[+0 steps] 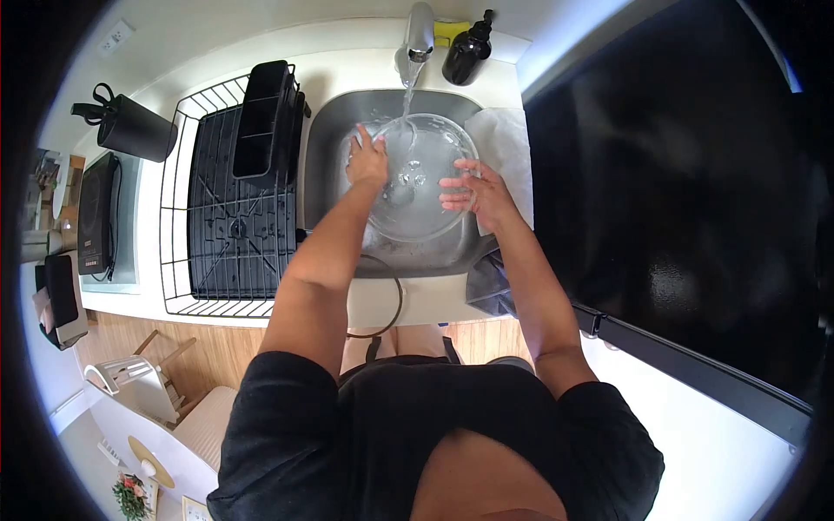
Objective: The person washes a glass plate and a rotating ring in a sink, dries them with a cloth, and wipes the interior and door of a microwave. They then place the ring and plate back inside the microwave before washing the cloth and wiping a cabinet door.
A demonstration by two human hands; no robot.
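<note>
A round clear glass bowl (pixel 417 227) sits in the grey metal sink (pixel 330 117), with water running into it from the faucet (pixel 420 33). At the bowl's left side is my left hand (pixel 367 162), its fingers spread and pointing up. Over the bowl's right edge is my right hand (pixel 478 193), fingers apart and holding nothing. Whether either hand touches the glass cannot be made out for certain.
A wire dish rack (pixel 174 226) with a black tray stands left of the sink. Behind the sink are a dark soap bottle (pixel 466 59) and a yellow sponge (pixel 449 31). A white cloth (pixel 504 143) and a grey cloth (pixel 489 286) lie to the right.
</note>
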